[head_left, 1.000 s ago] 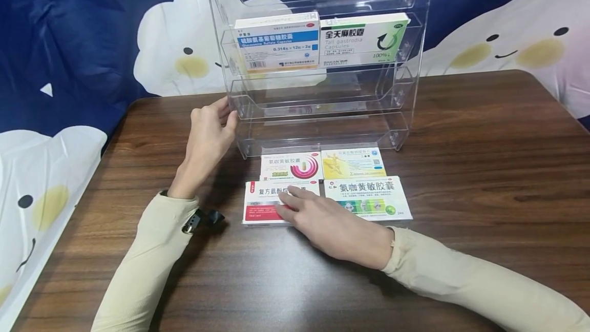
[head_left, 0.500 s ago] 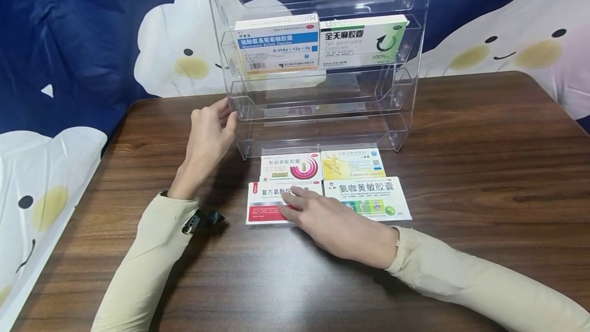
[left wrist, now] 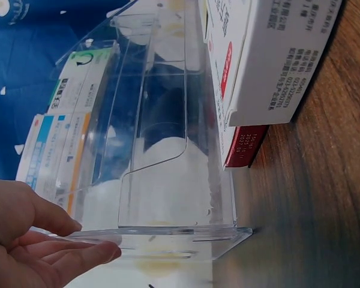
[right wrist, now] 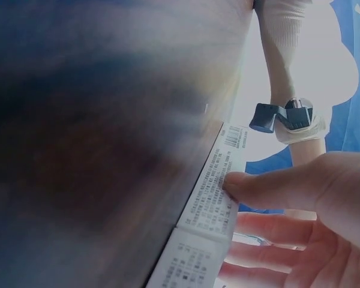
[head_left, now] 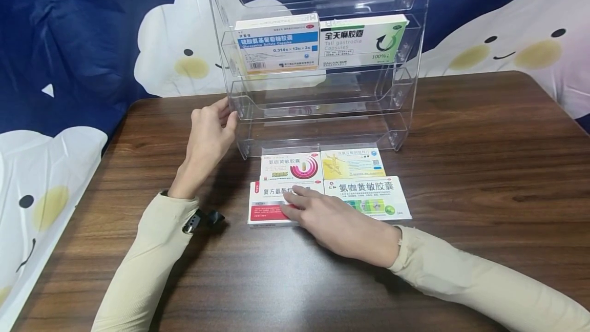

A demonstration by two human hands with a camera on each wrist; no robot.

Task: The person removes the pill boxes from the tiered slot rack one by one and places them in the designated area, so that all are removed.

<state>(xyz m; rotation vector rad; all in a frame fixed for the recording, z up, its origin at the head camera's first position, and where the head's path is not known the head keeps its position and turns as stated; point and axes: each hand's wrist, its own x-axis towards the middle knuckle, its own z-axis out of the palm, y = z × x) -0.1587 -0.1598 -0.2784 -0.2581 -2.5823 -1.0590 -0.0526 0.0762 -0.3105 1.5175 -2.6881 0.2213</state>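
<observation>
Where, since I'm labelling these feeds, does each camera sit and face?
Head: on the head, facing forward and down at the rack, boxes and table; left hand, right hand and sleeves show.
Left wrist: on that wrist, facing across the rack; left hand shows.
Right wrist: on that wrist, facing the boxes' near sides; right hand and left sleeve show.
Shared: head and left wrist both show the rack.

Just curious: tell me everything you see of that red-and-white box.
The red-and-white box looks like printed cardboard: white, with a red lower band and Chinese lettering. It lies flat on the table beside the green-banded box. The right hand hides part of it, fingers over its top and thumb against its near side.
</observation>
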